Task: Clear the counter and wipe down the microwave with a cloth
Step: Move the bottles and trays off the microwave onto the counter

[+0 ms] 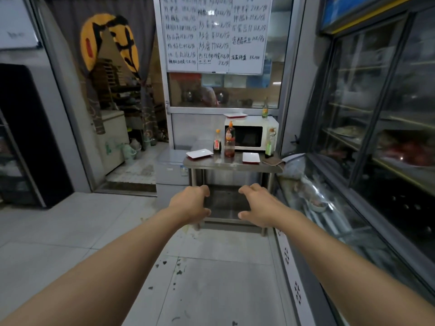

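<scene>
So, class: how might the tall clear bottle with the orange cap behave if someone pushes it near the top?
The tall clear bottle with the orange cap looks narrow and upright, so it would probably tip. Its red-brown liquid sits low, likely steadying it somewhat. The steel table looks smooth, so it might slide.

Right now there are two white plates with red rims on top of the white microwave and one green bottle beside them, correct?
Not quite: the head view shows one white plate with a red rim on the white microwave, beside the green bottle. The other two plates lie on the steel counter.

two bare forearms and hands (226, 203) (no sleeves, nothing worn).
</scene>
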`<move>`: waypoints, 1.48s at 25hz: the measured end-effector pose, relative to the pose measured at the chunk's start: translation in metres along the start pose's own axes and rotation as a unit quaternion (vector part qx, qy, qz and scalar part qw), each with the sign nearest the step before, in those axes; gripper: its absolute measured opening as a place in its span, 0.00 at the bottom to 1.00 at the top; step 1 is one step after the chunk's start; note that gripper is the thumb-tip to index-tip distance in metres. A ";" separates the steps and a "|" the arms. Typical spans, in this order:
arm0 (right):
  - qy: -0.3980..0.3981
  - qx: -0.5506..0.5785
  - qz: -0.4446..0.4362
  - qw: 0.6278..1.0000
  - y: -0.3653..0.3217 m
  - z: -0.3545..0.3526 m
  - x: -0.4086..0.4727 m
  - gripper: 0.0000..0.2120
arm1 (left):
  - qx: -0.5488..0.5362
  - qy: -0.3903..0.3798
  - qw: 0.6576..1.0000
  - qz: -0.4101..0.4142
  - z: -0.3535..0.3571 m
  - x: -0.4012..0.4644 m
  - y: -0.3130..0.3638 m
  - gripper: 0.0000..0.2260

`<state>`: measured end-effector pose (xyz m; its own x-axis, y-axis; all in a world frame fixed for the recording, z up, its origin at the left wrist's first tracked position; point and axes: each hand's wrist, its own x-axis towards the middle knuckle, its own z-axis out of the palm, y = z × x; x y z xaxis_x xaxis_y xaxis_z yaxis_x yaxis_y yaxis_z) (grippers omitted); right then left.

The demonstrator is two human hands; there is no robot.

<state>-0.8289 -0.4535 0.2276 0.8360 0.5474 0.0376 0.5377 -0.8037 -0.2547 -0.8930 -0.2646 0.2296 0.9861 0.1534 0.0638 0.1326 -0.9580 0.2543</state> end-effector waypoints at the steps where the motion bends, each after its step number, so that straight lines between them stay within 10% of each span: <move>1: 0.002 0.002 0.000 1.000 0.008 -0.003 0.022 0.32 | -0.008 0.002 1.000 -0.003 0.000 0.022 -0.002 0.21; 37: 0.064 0.051 0.091 0.992 0.230 0.002 0.664 0.30 | -0.048 -0.017 0.996 0.079 0.056 0.713 -0.105 0.20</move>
<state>-0.1507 -0.2744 0.1916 0.9291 0.3551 0.1033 0.3676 -0.8558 -0.3641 -0.1981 -0.0677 0.1946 0.9969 -0.0081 0.0778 -0.0338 -0.9417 0.3347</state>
